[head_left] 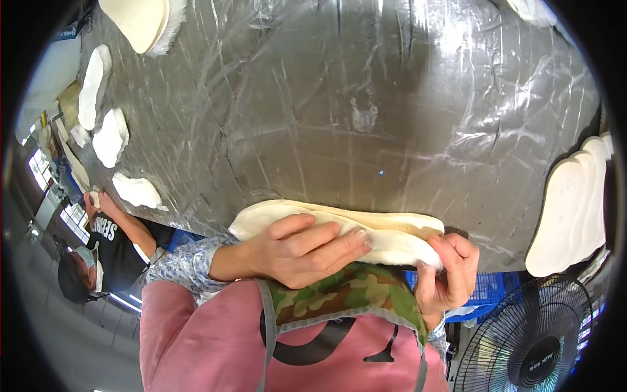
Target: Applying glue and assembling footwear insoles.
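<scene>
At the near edge of the table lies a white fleecy insole (393, 244), with a cream insole-shaped layer (408, 223) showing along its far side. Whether the two are joined I cannot tell. My left hand (297, 251) rests across the fleecy one, fingers stretched out over its surface and thumb hidden. At the right end, my right hand (454, 268) pinches the tip of the fleecy insole between thumb and fingers.
The table (294, 130) is covered in wrinkled clear plastic. Cream insoles (565, 212) are stacked at the right, with more (138, 23) at far left. White fleecy pieces (111, 138) lie along the left edge. A black fan (532, 346) stands lower right; a masked person (114, 251) works at left.
</scene>
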The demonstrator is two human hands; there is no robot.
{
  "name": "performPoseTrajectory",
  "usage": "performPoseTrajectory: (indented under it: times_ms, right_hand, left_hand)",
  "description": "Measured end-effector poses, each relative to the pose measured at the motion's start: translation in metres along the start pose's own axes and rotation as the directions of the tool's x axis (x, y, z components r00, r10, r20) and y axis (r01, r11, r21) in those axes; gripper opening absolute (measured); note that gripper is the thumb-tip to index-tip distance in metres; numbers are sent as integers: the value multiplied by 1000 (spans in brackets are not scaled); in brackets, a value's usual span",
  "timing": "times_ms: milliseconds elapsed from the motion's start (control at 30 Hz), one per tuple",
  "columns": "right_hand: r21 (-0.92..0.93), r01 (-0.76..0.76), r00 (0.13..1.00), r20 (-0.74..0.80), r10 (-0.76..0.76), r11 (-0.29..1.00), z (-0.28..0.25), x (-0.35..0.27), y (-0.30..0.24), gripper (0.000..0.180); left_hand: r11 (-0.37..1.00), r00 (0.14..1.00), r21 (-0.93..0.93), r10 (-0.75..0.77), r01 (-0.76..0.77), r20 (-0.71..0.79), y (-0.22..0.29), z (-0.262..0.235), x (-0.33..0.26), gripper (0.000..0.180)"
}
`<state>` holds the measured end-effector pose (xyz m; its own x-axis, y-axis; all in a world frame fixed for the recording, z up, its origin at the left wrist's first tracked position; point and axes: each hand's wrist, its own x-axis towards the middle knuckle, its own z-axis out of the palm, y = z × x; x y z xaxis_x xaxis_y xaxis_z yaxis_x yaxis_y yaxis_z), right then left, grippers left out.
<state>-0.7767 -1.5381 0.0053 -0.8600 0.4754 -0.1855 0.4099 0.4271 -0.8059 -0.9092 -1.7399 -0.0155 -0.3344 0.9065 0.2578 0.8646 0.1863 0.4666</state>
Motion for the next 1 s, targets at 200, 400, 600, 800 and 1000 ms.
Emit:
performPoseTrajectory:
  times_ms: [200, 400, 600, 800, 1000]
  right_hand:
    - [15, -2, 1000, -30, 2, 1000, 4, 3, -1, 35]
    - [-13, -3, 1000, -29, 3, 1000, 4, 3, -2, 39]
    - [49, 1, 998, -64, 2, 999, 5, -1, 2, 39]
    - [3, -8, 999, -46, 8, 1000, 5, 2, -1, 40]
    - [51, -15, 992, -121, 21, 999, 8, 6, 1, 45]
  left_hand:
    - [998, 997, 11, 68, -68, 26, -3, 1, 6, 23]
    - [998, 996, 34, 57, -59, 62, -3, 0, 4, 24]
    - [995, 1000, -97, -9, 11, 25, -4, -3, 8, 26]
    - [997, 996, -58, 51, -48, 67, -4, -1, 5, 27]
    - [991, 984, -88, 116, -105, 133, -6, 1, 11, 26]
